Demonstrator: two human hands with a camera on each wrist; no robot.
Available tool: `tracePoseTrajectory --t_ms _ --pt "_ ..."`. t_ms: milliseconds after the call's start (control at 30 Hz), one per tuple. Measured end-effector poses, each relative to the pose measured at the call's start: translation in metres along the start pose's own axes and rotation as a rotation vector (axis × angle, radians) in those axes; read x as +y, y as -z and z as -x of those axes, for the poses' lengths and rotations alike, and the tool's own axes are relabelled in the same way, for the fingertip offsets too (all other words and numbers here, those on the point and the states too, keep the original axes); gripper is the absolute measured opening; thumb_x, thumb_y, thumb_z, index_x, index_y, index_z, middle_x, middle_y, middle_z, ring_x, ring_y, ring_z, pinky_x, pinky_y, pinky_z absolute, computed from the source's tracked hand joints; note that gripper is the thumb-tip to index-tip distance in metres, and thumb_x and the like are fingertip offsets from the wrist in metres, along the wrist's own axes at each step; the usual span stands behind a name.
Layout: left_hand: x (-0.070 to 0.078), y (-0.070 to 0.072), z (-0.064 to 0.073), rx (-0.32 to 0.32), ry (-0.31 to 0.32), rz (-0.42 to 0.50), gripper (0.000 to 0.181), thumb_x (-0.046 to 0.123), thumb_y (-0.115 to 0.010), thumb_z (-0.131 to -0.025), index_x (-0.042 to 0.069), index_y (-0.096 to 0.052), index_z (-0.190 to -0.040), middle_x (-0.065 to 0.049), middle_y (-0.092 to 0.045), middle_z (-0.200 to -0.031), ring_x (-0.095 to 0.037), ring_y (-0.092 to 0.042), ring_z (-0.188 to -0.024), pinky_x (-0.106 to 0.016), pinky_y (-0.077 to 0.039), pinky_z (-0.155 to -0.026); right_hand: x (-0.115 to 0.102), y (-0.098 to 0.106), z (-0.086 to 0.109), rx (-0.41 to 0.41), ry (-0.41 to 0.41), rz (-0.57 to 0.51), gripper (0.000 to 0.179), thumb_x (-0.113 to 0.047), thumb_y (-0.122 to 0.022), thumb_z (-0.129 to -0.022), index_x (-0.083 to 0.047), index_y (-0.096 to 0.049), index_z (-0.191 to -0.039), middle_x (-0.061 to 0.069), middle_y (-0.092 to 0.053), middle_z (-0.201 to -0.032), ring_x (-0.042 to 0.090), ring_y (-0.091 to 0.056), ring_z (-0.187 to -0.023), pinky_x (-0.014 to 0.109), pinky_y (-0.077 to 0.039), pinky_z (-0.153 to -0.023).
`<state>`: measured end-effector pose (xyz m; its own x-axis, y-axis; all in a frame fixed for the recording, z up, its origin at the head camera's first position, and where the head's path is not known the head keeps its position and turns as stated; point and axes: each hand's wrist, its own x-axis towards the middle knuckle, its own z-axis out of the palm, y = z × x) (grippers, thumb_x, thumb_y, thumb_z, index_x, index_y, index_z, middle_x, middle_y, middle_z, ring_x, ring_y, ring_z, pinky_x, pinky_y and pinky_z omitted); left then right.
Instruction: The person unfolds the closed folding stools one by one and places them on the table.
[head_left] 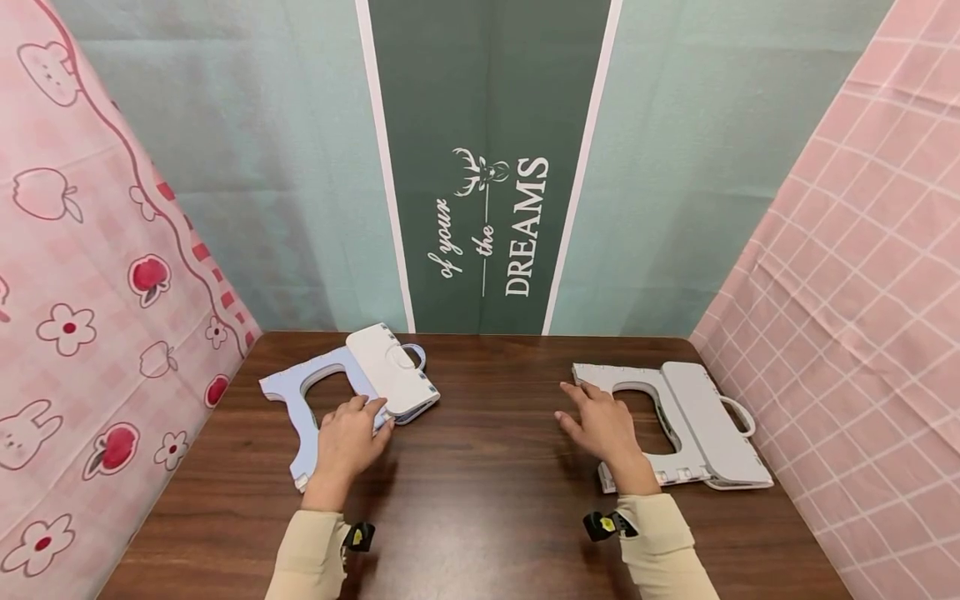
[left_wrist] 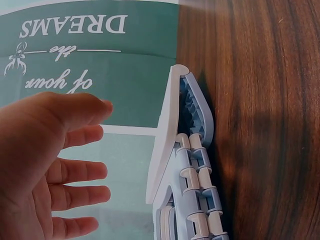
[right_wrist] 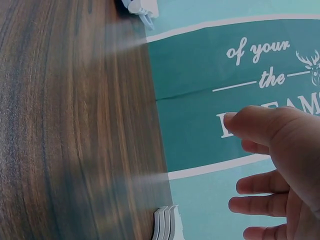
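A blue-and-white folding stool [head_left: 300,410], folded flat, lies on the left of the table. Its white top panel [head_left: 392,367] has a loop handle on the far right side. Over its near right part is my left hand [head_left: 351,442]; in the left wrist view that hand [left_wrist: 45,165] has loosely spread fingers, apart from the stool's hinged edge [left_wrist: 197,190]. A second folding stool [head_left: 712,425], light grey and also flat, lies on the right. My right hand [head_left: 603,425] is over its left part, fingers spread and holding nothing, as the right wrist view also shows.
The brown wooden table [head_left: 480,483] has wood between the two stools. Behind it hangs a green curtain [head_left: 487,83] with white lettering. Pink patterned cloth [head_left: 97,333] borders the left side, and pink checked cloth [head_left: 847,292] the right.
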<state>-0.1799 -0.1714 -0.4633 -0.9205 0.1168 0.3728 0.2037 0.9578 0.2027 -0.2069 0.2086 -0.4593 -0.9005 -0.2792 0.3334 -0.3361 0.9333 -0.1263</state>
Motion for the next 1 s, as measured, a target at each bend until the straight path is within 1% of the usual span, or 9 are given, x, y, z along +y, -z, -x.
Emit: tracePoseTrajectory --t_ms 100,200,333,433,600,767,900,1000 --pt "0.0 -0.001 0.001 -0.003 0.004 0.004 0.037 0.027 -0.07 -0.08 0.008 -0.067 -0.112 -0.02 -0.06 -0.109 -0.038 -0.057 -0.096 -0.053 -0.043 -0.072 0.0 -0.002 0.0 -0.005 0.004 -0.003 0.052 -0.036 -0.067 -0.084 -0.009 -0.057 -0.128 0.025 -0.053 -0.122 0.044 -0.056 -0.097 0.058 -0.044 -0.073" --pt "0.0 0.0 0.002 -0.012 0.007 0.013 0.038 0.028 -0.069 -0.08 0.008 -0.066 -0.113 -0.021 -0.059 -0.111 -0.039 -0.056 -0.097 -0.054 -0.042 -0.073 0.0 -0.004 0.001 0.014 0.008 -0.004 0.053 -0.035 -0.068 -0.083 -0.009 -0.057 -0.127 0.024 -0.053 -0.123 0.043 -0.057 -0.094 0.057 -0.045 -0.071" --pt "-0.004 0.002 0.006 -0.041 0.044 0.051 0.044 0.03 -0.07 -0.08 0.007 -0.064 -0.117 -0.023 -0.057 -0.116 -0.041 -0.055 -0.101 -0.057 -0.04 -0.077 -0.004 -0.009 0.003 0.031 0.013 -0.022 0.056 -0.036 -0.069 -0.082 -0.009 -0.056 -0.128 0.024 -0.053 -0.122 0.044 -0.058 -0.09 0.057 -0.045 -0.068" --pt "-0.009 0.003 0.01 -0.05 0.076 0.08 0.047 0.03 -0.071 -0.079 0.007 -0.063 -0.119 -0.025 -0.055 -0.119 -0.043 -0.053 -0.103 -0.059 -0.04 -0.078 -0.007 -0.015 0.006 0.008 0.011 -0.053 0.058 -0.037 -0.068 -0.082 -0.008 -0.054 -0.13 0.027 -0.052 -0.122 0.045 -0.057 -0.091 0.058 -0.045 -0.069" --pt "-0.022 0.003 0.015 -0.05 0.101 0.099 0.048 0.029 -0.071 -0.078 0.007 -0.062 -0.12 -0.026 -0.053 -0.122 -0.045 -0.052 -0.104 -0.062 -0.039 -0.076 -0.01 -0.023 0.007 -0.013 -0.02 -0.109 0.061 -0.035 -0.07 -0.082 -0.008 -0.051 -0.133 0.029 -0.05 -0.124 0.046 -0.054 -0.1 0.06 -0.042 -0.075" --pt "-0.033 0.004 0.021 -0.072 0.16 0.126 0.052 0.03 -0.072 -0.078 0.007 -0.06 -0.122 -0.028 -0.05 -0.124 -0.046 -0.05 -0.106 -0.063 -0.036 -0.079 -0.017 -0.029 0.004 -0.053 -0.023 -0.154 0.064 -0.037 -0.068 -0.083 -0.008 -0.047 -0.136 0.028 -0.047 -0.127 0.046 -0.051 -0.106 0.06 -0.042 -0.078" --pt "-0.04 0.008 0.026 -0.104 0.191 0.133 0.055 0.029 -0.071 -0.078 0.003 -0.057 -0.124 -0.031 -0.047 -0.125 -0.049 -0.048 -0.108 -0.065 -0.035 -0.08 -0.021 -0.035 0.0 -0.062 -0.021 -0.179 0.066 -0.038 -0.067 -0.083 -0.008 -0.045 -0.137 0.028 -0.047 -0.128 0.046 -0.05 -0.106 0.06 -0.041 -0.079" --pt "-0.045 0.01 0.029 -0.112 0.199 0.132 0.056 0.03 -0.071 -0.078 0.002 -0.056 -0.125 -0.032 -0.047 -0.125 -0.05 -0.048 -0.107 -0.065 -0.036 -0.079 -0.024 -0.039 -0.002 -0.056 -0.016 -0.198 0.067 -0.038 -0.068 -0.083 -0.007 -0.044 -0.137 0.028 -0.048 -0.127 0.046 -0.051 -0.105 0.06 -0.041 -0.08"
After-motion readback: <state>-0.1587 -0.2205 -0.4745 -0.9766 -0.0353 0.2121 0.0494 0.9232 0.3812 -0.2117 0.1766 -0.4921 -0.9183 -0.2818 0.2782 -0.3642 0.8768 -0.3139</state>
